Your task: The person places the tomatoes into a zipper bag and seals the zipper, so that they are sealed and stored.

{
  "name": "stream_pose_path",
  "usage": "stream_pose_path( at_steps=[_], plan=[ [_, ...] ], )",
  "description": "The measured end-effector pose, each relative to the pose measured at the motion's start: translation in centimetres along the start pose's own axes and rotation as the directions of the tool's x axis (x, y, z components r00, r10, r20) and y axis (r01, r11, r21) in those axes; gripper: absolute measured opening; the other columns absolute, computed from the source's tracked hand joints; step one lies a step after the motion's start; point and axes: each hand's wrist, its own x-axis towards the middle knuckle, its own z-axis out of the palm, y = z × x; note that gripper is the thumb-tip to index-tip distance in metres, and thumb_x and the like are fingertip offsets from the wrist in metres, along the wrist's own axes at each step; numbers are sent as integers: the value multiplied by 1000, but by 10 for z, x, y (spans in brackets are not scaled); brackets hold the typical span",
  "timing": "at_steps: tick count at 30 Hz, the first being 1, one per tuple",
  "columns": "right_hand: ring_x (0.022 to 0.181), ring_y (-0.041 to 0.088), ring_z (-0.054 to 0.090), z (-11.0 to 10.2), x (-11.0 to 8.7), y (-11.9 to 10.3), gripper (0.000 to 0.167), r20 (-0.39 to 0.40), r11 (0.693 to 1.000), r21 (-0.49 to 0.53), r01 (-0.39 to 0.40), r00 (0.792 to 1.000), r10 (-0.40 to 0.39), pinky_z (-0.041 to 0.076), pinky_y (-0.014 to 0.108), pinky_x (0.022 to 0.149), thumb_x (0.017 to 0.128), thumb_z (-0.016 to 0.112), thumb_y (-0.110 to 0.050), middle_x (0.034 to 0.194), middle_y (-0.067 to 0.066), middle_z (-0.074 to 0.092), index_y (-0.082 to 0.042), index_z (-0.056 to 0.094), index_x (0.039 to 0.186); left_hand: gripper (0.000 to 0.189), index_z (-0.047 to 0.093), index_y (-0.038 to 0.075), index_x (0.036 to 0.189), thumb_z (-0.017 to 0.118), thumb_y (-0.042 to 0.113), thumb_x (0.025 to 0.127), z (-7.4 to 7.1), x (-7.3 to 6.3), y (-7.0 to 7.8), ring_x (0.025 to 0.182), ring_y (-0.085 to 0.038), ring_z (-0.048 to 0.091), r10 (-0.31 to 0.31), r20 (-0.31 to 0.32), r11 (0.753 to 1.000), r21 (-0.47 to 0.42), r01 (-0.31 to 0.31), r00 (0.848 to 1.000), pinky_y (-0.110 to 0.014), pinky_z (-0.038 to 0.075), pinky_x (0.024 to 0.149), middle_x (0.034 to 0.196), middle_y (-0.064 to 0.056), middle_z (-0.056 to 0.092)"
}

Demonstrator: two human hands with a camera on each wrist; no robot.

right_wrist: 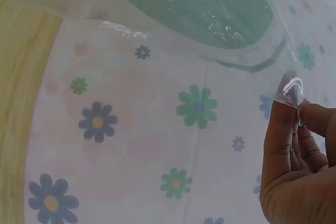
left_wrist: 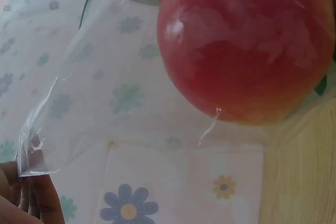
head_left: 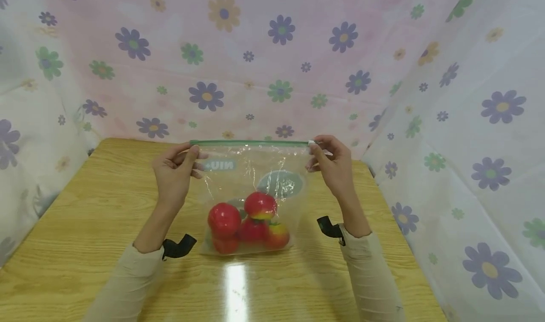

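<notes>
A clear zip bag (head_left: 238, 180) with a green zip strip (head_left: 255, 143) along its top hangs between both hands. Several red fruits (head_left: 224, 220) lie bunched in its lower part, some tinged yellow. At the strip's left end, my left hand (head_left: 176, 168) pinches the upper corner between thumb and fingers. My right hand (head_left: 334, 163) pinches the opposite corner, its thumb by the white slider (head_left: 312, 143). One large red fruit (left_wrist: 241, 45) fills much of the left wrist view behind the plastic. In the right wrist view, thumb and fingers of the right hand (right_wrist: 302, 166) grip the bag's edge.
A wood-grain table (head_left: 85, 208) spreads beneath the bag and arms. Flower-printed cloth (head_left: 247, 71) stands behind the table and along both sides. Black curved mounts (head_left: 179, 247) stick out at the wrists. Light glares off the tabletop near the front.
</notes>
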Motion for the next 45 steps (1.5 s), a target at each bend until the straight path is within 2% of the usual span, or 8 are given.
stream_pose_path(
  at_steps=[9, 15, 20, 28, 34, 37, 41, 45],
  plan=[
    [66, 12, 67, -3, 16, 22, 15, 49, 999, 27, -28, 998, 26, 63, 28, 62, 105, 57, -11, 90, 4, 63, -4, 61, 118, 24, 67, -5, 120, 66, 3, 98, 0, 10, -15, 62, -6, 68, -163, 8, 986, 35, 162, 987, -19, 57, 53, 81, 5, 77],
    [73, 11, 65, -3, 20, 31, 22, 84, 998, 43, -43, 996, 39, 63, 26, 65, 106, 54, -8, 97, 5, 62, 3, 57, 125, 40, 55, -8, 137, 63, 1, 99, -5, 7, -17, 74, -5, 69, -259, 58, 964, 68, 255, 964, -18, 60, 66, 88, 11, 76],
    [74, 11, 63, -2, 22, 37, 25, 83, 997, 48, -54, 995, 50, 62, 25, 66, 105, 54, -7, 101, 13, 60, 6, 56, 127, 40, 52, -11, 137, 61, -5, 99, -7, 5, -20, 75, -5, 69, -277, 81, 961, 32, 275, 958, -18, 59, 68, 90, 8, 75],
    [74, 10, 63, -2, 23, 46, 22, 76, 997, 60, -44, 996, 39, 62, 24, 66, 105, 54, -6, 99, 4, 60, 8, 56, 122, 40, 51, -9, 138, 59, -6, 99, -10, 5, -27, 78, -6, 69, -280, 104, 959, -2, 282, 954, -18, 60, 71, 94, 6, 75],
    [75, 10, 63, -2, 24, 49, 22, 78, 997, 64, -50, 996, 45, 62, 23, 67, 105, 55, -5, 100, 5, 60, 10, 55, 122, 45, 47, -8, 144, 57, -5, 101, -10, 4, -27, 82, -7, 68, -312, 112, 950, 12, 313, 943, -19, 60, 76, 99, 7, 74],
    [75, 11, 63, -1, 24, 49, 24, 74, 997, 54, -55, 996, 51, 62, 23, 66, 104, 57, -5, 99, 5, 59, 10, 56, 122, 49, 44, -6, 148, 57, -5, 101, -11, 3, -25, 85, -6, 70, -327, 120, 945, 46, 324, 937, -19, 60, 80, 106, 5, 73],
    [74, 11, 62, -1, 26, 50, 23, 64, 999, -1, -34, 997, 34, 62, 23, 65, 103, 59, -4, 99, 6, 59, 10, 58, 122, 55, 40, -2, 153, 57, -2, 101, -13, 1, -22, 91, -4, 70, -333, 143, 938, 149, 312, 932, -19, 59, 85, 126, -11, 66],
    [78, 14, 64, 0, 27, 48, 23, 67, 998, -56, -5, 998, 8, 61, 20, 67, 102, 58, -1, 106, 18, 61, 11, 59, 122, 59, 35, 2, 157, 57, 4, 103, -16, 0, -20, 109, -6, 65, -372, 166, 909, 262, 323, 913, -15, 55, 92, 146, -24, 52]
  ],
)
